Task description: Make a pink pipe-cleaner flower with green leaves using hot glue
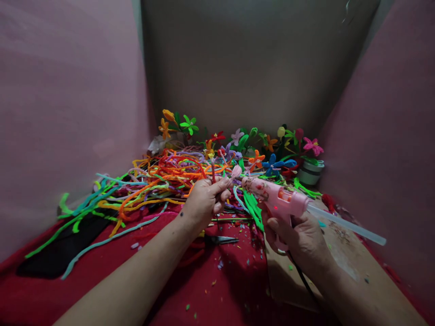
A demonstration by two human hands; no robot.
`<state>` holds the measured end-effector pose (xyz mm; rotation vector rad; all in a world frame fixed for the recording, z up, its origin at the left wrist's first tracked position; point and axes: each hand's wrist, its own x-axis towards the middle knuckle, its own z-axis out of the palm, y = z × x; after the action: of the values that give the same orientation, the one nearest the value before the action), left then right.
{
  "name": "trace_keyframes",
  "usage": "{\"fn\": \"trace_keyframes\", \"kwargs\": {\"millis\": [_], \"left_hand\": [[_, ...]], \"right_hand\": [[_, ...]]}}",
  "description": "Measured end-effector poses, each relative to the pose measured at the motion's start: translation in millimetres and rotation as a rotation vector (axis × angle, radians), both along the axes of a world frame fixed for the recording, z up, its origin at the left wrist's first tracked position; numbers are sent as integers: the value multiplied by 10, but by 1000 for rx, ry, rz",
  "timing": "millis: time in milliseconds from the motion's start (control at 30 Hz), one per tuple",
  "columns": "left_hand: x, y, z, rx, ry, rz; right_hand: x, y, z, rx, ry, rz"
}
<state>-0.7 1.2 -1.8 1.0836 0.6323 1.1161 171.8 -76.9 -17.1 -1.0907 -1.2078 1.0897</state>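
Observation:
My right hand [302, 235] is wrapped around the handle of a pink hot glue gun [294, 199]. A long translucent glue stick [350, 224] sticks out of the gun's back, and a small red light glows on its side. The nozzle points left and meets, or nearly meets, a pale pink pipe-cleaner petal [237, 171]. My left hand [205, 201] pinches that petal between thumb and finger. From the same hand rises a thin dark stem [213, 171] with a pale yellow tip. Whether nozzle and petal touch, I cannot tell.
Loose colourful pipe cleaners [163, 174] are heaped behind and left of my hands. Finished pipe-cleaner flowers [272, 165] and a white pot [311, 172] line the back wall. Scissors [220, 240] lie below my left hand. A cardboard sheet [285, 276] covers the right of the red cloth [204, 290].

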Motion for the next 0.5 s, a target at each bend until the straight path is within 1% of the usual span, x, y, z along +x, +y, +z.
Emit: {"fn": "trace_keyframes", "kwargs": {"millis": [100, 200, 367, 500], "left_hand": [[1, 0, 9, 4, 5, 4], [0, 3, 13, -8, 1, 11], [0, 16, 5, -21, 13, 6], [10, 9, 9, -42, 10, 16]], "right_hand": [[12, -6, -4, 10, -7, -10], [39, -3, -46, 8, -7, -14], [49, 3, -91, 9, 1, 12], [32, 5, -63, 50, -58, -41]]}}
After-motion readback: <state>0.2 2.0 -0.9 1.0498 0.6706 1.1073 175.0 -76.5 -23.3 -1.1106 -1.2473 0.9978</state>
